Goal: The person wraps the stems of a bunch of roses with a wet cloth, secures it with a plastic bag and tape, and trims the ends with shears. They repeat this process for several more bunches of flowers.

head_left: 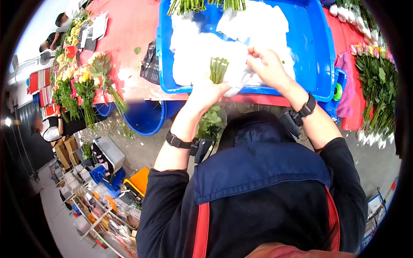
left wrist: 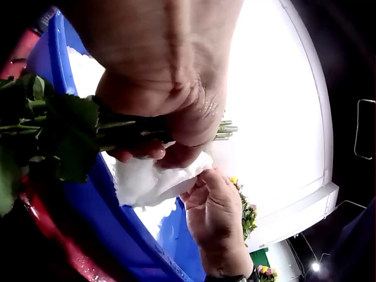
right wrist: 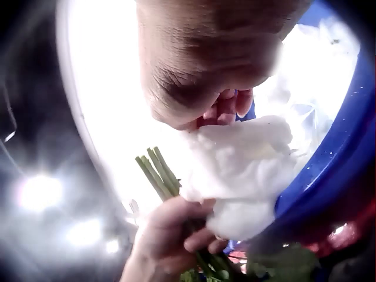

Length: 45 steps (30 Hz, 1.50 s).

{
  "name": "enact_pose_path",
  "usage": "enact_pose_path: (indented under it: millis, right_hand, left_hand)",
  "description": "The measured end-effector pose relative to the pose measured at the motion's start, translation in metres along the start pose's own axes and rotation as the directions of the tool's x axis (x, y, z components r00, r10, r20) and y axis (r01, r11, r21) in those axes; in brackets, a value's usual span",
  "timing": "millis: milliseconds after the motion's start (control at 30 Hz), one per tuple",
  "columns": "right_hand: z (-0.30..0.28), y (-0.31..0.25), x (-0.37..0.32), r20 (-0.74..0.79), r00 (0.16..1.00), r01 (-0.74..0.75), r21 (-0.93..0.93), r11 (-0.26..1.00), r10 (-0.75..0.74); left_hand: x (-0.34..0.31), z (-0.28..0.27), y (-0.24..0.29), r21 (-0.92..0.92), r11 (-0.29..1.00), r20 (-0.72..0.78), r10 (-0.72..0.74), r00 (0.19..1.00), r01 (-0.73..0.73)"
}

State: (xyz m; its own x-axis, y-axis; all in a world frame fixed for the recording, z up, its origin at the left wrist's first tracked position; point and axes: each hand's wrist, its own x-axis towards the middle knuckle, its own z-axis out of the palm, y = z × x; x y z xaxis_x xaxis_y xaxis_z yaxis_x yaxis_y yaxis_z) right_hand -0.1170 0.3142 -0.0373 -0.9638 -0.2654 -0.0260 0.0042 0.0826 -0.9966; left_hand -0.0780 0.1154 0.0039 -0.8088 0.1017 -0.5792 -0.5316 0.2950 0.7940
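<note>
My left hand grips a bunch of green stems whose cut ends point up and away from me. The bunch's leaves stick out behind that hand in the left wrist view. My right hand pinches the edge of a soft white sheet, which looks like wet cotton wadding. In the right wrist view this sheet hangs between both hands, beside the stems, with the left fingers at its lower part. Below lies a blue tray holding more white wadding.
More stem bundles lie at the tray's far side. Roses cover the red table's left part, and wrapped flowers its right. A blue bucket stands below the table edge. People are farther left.
</note>
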Motion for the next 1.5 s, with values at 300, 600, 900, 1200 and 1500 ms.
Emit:
enact_pose_path:
  millis: [300,600,900,1200,1500]
  right_hand:
    - [-0.002,0.005,-0.012,-0.105,0.969,0.168,-0.387,0.907,-0.224]
    - [-0.015,0.037,0.005,-0.117,0.941,-0.302,0.146,0.942,0.319]
    - [-0.007,0.041,0.006,-0.067,0.997,-0.066,-0.382,0.922,0.044]
    - [-0.06,0.014,-0.002,-0.204,0.926,-0.296,0.124,0.947,0.316]
    - [-0.172,0.097,0.01,-0.164,0.966,-0.217,-0.934,0.283,0.198]
  left_hand:
    - [0.001,-0.005,-0.001,-0.204,0.979,-0.105,-0.001,0.995,-0.02]
    - [-0.002,-0.016,-0.012,-0.203,0.979,-0.116,0.013,0.993,-0.037]
    - [-0.006,-0.027,-0.01,-0.353,0.932,-0.034,0.072,0.997,-0.079]
    - [-0.005,-0.019,0.017,0.017,0.997,-0.067,0.071,0.995,-0.07]
    - [0.013,0.019,0.006,0.289,0.957,0.125,-0.041,0.991,0.003]
